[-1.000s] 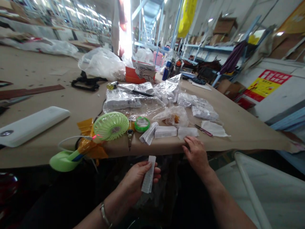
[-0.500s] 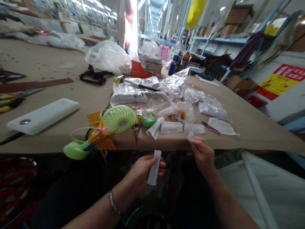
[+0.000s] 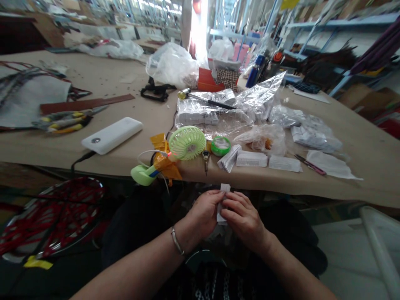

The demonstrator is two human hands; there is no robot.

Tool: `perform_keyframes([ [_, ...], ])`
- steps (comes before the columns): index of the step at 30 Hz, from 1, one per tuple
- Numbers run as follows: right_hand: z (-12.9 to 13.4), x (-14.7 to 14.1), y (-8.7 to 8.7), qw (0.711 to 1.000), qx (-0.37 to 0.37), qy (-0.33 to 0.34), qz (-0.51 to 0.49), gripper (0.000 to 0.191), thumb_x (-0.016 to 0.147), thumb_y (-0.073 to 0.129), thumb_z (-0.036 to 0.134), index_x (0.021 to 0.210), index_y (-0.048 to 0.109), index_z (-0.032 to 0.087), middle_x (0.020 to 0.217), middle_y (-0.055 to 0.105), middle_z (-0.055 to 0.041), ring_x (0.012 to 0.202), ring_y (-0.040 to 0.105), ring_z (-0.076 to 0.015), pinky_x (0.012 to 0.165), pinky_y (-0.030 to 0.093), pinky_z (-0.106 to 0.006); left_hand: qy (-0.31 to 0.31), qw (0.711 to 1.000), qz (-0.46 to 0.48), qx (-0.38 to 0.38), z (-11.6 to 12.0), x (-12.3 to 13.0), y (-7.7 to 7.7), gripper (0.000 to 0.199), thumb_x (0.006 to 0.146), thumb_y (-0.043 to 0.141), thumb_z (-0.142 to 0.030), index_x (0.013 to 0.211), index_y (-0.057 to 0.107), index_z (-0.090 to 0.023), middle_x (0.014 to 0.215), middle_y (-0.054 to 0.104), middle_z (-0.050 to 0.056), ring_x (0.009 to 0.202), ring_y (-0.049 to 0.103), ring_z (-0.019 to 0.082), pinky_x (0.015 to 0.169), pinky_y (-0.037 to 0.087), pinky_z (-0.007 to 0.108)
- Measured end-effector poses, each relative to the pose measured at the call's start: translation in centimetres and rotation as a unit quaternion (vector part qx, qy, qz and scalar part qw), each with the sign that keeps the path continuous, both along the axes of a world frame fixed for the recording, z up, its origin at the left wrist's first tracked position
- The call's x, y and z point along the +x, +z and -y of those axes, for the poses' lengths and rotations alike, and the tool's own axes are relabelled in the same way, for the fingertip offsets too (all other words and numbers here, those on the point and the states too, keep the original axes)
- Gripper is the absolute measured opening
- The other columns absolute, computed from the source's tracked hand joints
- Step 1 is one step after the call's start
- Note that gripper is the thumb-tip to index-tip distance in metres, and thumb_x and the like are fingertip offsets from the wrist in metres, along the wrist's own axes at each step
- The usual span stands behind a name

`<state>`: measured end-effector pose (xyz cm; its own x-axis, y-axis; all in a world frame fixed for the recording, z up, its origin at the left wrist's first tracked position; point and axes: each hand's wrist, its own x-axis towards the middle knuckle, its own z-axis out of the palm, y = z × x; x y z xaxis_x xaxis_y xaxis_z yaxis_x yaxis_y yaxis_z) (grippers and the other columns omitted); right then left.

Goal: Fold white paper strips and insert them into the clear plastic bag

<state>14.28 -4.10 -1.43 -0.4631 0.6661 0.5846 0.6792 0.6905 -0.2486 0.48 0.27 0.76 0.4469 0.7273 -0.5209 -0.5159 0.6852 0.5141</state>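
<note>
Stretching across the scene is a table with a plain brown top (image 3: 271, 179), in a large hall where blue shelving (image 3: 353, 23) stands far right and a bright vertical light (image 3: 200, 29) shines at the far middle. In front of the near edge, below the table top, are the printed paper slips (image 3: 225, 187); the left hand (image 3: 203, 214) grasps them between thumb and fingers. The right hand (image 3: 245, 216) has its bent fingers against the same slips and partly hides them; I cannot tell whether it pinches one. Just beyond, near the edge, lie a fanned slip pile (image 3: 230, 159) and two neat slip stacks (image 3: 251, 158) (image 3: 285, 163) in a row, with a slim pink-handled tool (image 3: 311, 165) to their right. To their left are a round green container (image 3: 220, 146), a pointed tool (image 3: 206, 160) and a pale green mini fan (image 3: 187, 143) bound with amber tape (image 3: 168, 166). Farther left rests a white power bank (image 3: 112, 135), with yellow-handled pliers (image 3: 68, 121) behind it. Behind the slips, a crumpled clear bag (image 3: 275, 137) blocks part of the view, and a hammer (image 3: 212, 102) lies across film-wrapped packs (image 3: 200, 118).
</note>
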Motion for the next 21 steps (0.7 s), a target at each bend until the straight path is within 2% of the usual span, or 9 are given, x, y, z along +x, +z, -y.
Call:
perform_keyframes([
  [12, 0.0, -0.4, 0.4, 1.000, -0.025, 0.009, -0.001, 0.020, 0.085, 0.047, 0.011, 0.096, 0.061, 0.020, 0.103, 0.065, -0.0068, 0.115, 0.051, -0.0221, 0.097, 0.042, -0.044, -0.004, 1.000, 0.030, 0.006, 0.2, -0.2, -0.2, 0.009, 0.072, 0.066, -0.016, 0.071, 0.065, -0.007, 0.070, 0.064, 0.007, 0.057, 0.058, 0.009, 0.051, 0.042, 0.018],
  [16, 0.4, -0.1, 0.5, 0.995, -0.072, 0.022, -0.070, 0.024, 0.083, 0.055, 0.018, 0.107, 0.057, 0.020, 0.107, 0.063, -0.0084, 0.115, 0.050, -0.0247, 0.097, 0.041, -0.046, -0.025, 1.000, -0.009, 0.005, 0.2, -0.4, 0.0, 0.006, 0.075, 0.061, -0.014, 0.075, 0.063, -0.007, 0.068, 0.064, 0.007, 0.053, 0.058, 0.010, 0.050, 0.043, 0.019],
  [19, 0.4, 0.5, 0.6, 0.966, -0.138, -0.046, -0.213, 0.023, 0.081, 0.058, 0.025, 0.103, 0.058, 0.020, 0.106, 0.061, -0.0091, 0.111, 0.051, -0.0252, 0.095, 0.042, -0.044, -0.075, 0.996, -0.039, 0.013, 0.2, -0.8, 0.5, 0.012, 0.081, 0.055, -0.018, 0.085, 0.061, -0.009, 0.066, 0.063, 0.006, 0.049, 0.057, 0.011, 0.048, 0.045, 0.022],
  [21, 0.0, 0.9, 0.6, 0.915, -0.231, -0.098, -0.317, 0.020, 0.081, 0.058, 0.027, 0.100, 0.058, 0.020, 0.099, 0.062, -0.0072, 0.098, 0.057, -0.0221, 0.087, 0.046, -0.039, -0.120, 0.991, -0.050, 0.017, 0.4, -1.0, 0.9, 0.016, 0.083, 0.053, -0.023, 0.089, 0.060, -0.010, 0.066, 0.062, 0.006, 0.048, 0.058, 0.012, 0.048, 0.046, 0.024],
])
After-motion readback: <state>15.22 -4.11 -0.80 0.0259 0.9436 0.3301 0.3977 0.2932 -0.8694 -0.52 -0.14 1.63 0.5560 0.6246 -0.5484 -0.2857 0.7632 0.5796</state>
